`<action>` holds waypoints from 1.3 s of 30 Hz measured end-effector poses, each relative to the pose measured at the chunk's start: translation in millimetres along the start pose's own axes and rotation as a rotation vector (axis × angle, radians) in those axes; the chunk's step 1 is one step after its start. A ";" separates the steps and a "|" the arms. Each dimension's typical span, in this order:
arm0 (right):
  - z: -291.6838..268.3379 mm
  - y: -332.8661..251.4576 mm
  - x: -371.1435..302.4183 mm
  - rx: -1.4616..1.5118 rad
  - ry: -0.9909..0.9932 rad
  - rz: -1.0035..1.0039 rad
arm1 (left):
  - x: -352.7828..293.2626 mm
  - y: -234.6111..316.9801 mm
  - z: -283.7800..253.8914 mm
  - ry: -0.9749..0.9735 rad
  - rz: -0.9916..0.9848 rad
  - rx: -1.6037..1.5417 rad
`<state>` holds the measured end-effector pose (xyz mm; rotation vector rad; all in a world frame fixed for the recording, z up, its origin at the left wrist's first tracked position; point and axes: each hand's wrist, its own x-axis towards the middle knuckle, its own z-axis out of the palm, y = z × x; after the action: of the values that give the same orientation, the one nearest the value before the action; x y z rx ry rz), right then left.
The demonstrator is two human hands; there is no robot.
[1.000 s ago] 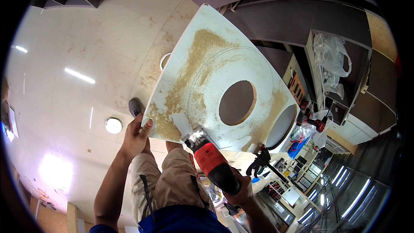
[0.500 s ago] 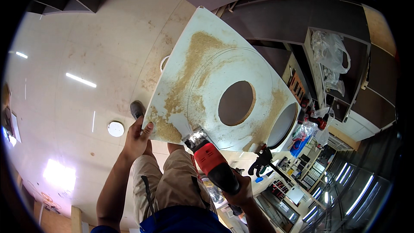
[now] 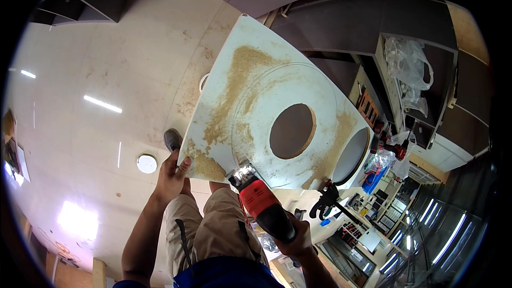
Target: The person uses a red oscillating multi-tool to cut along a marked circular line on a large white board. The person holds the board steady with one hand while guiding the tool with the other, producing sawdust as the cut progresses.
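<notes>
A white board (image 3: 266, 90) with one round hole inside it and another at its right side lies before me, dusted with brown sawdust. Curved lines are marked around the inner hole. At the near left corner my left hand (image 3: 173, 175) pinches the board's edge, thumb on top. My right hand (image 3: 296, 237) is wrapped round the rear of a red and black jigsaw (image 3: 261, 201). Its metal shoe, brightly lit, sits at the board's near edge; the blade is hidden. Right of the jigsaw, a black clamp (image 3: 326, 200) grips the same edge.
Dark cabinet panels (image 3: 341, 21) stand beyond the board. A shelf on the right holds clear plastic bags (image 3: 408, 66), with a red drill (image 3: 397, 149) near it. A round white object (image 3: 146, 164) lies on the pale floor, left of my shoe (image 3: 172, 140).
The jigsaw stays in nearly the same place on the board's near edge. My view has shifted slightly; both hands keep their holds.
</notes>
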<state>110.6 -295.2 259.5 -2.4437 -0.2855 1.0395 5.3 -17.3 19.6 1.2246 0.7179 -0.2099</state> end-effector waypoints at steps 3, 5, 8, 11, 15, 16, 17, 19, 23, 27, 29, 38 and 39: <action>-1.0 -4.9 -0.8 -0.021 0.012 0.052 | -1.2 10.9 1.0 -0.011 -0.004 -0.004; -2.9 -3.5 -1.8 -0.013 -0.002 0.060 | -3.3 9.9 1.7 -0.016 -0.003 -0.011; -2.6 -0.7 -2.2 -0.023 -0.037 0.063 | -2.3 2.0 3.0 0.007 0.021 -0.046; -3.9 -4.7 -1.2 -0.013 -0.038 0.057 | -2.7 1.2 1.6 -0.008 -0.004 -0.019; -4.0 -7.9 0.6 -0.009 -0.030 0.048 | -2.4 1.9 2.3 -0.006 0.003 -0.036; -4.8 -8.7 0.1 -0.006 -0.030 0.053 | -3.2 2.5 3.3 -0.005 0.000 -0.041; -5.5 -9.6 -0.4 -0.004 -0.029 0.057 | -4.1 3.1 4.2 -0.004 -0.003 -0.046; -4.5 -9.3 0.4 -0.003 -0.024 0.054 | -3.2 3.5 3.7 -0.007 0.007 -0.037; -3.2 -7.9 1.2 -0.003 -0.013 0.046 | -3.1 12.0 5.2 -0.027 -0.022 -0.055; -4.5 -10.1 0.2 0.001 -0.003 0.051 | -5.4 18.9 6.0 -0.039 -0.034 -0.030; -4.7 -11.6 2.0 -0.002 -0.011 0.048 | -5.2 18.6 7.0 -0.037 -0.024 -0.078; -5.9 -15.1 1.5 0.022 0.002 0.061 | -5.8 8.0 8.0 -0.012 -0.017 -0.074; -5.1 -16.0 2.0 0.028 0.007 0.064 | -5.4 6.9 7.6 -0.010 -0.016 -0.072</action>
<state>115.5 -282.3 269.2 -2.4454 -0.1899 1.0550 7.7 -23.0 29.4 1.1488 0.7208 -0.2021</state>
